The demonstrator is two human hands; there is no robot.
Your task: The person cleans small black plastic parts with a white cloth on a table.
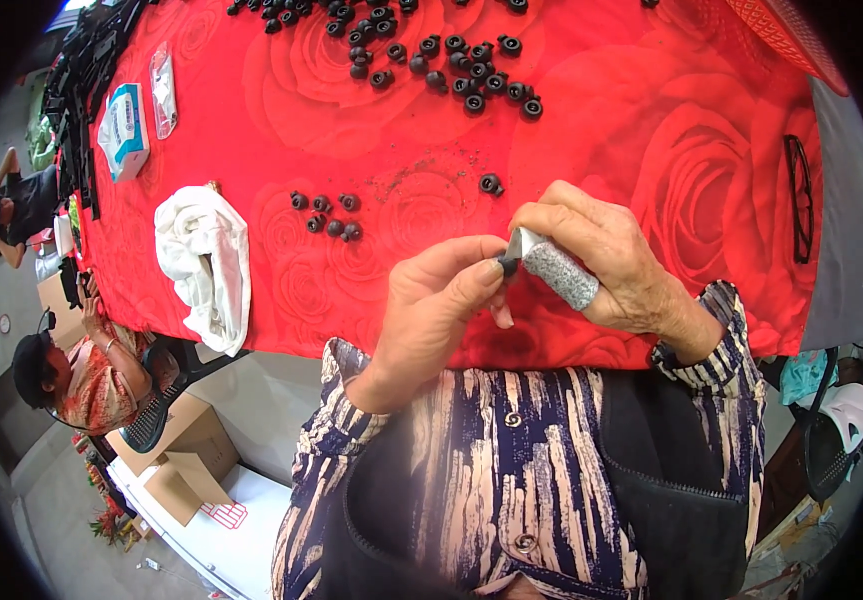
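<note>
Over the near part of the red tablecloth (296,290), my left hand (431,305) pinches a small black rubber-like part (508,264) between thumb and fingers. My right hand (606,255) is wrapped round a short-bladed knife (563,277) with a speckled silver handle. Its metal blade meets the black part, and the fingers partly hide both. Just beyond my hands lies a single round black part (491,184) with a hole. A small group of similar parts (334,228) rests to the left, and dark crumbs (421,180) are scattered between.
Many more black parts (479,70) spread across the far side. A white cloth (179,220), a tissue pack (125,135) and a clear packet (163,90) lie left, near long black strips (79,110). Eyeglasses (800,200) and a red basket (786,35) are right. Two people are at left.
</note>
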